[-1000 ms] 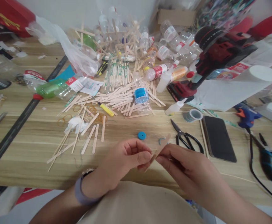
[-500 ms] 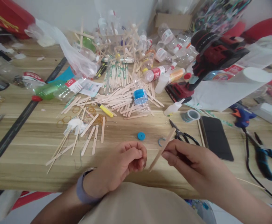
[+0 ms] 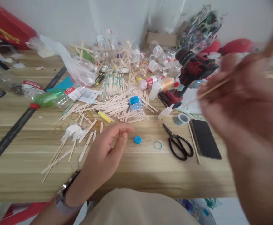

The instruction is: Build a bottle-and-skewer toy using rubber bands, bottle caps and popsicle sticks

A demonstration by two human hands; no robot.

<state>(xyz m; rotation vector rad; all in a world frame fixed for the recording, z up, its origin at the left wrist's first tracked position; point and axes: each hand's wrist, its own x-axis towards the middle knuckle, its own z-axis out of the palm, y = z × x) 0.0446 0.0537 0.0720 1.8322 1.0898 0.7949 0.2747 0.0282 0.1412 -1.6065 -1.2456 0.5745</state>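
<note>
My right hand point(image 3: 248, 106) is raised close to the camera and blurred. Its fingers pinch a wooden craft stick point(image 3: 214, 88), seen almost edge-on, partly hidden by the hand. Low over the table, my left hand point(image 3: 107, 148) has its index finger stretched out and thumb apart, with nothing visible in it. Just right of its fingertips lies a blue bottle cap point(image 3: 137, 139) with a small hole in the middle. Further right are a thin blue ring point(image 3: 158, 145) and black-handled scissors point(image 3: 178, 145). Several loose craft sticks point(image 3: 86, 146) lie left of my left hand, partly covered by it.
A heap of craft sticks point(image 3: 114, 104) and plastic bottles point(image 3: 135, 101) fills the table's middle and back. A red-black drill point(image 3: 185, 75) stands behind a glue bottle point(image 3: 166, 112). A tape roll point(image 3: 182, 119), a thin stick point(image 3: 194, 143) and a phone point(image 3: 206, 139) lie at right.
My right hand has lifted up and right toward the camera with the craft stick, uncovering the scissors and blue ring. My left hand has shifted left, its index finger straightening out.
</note>
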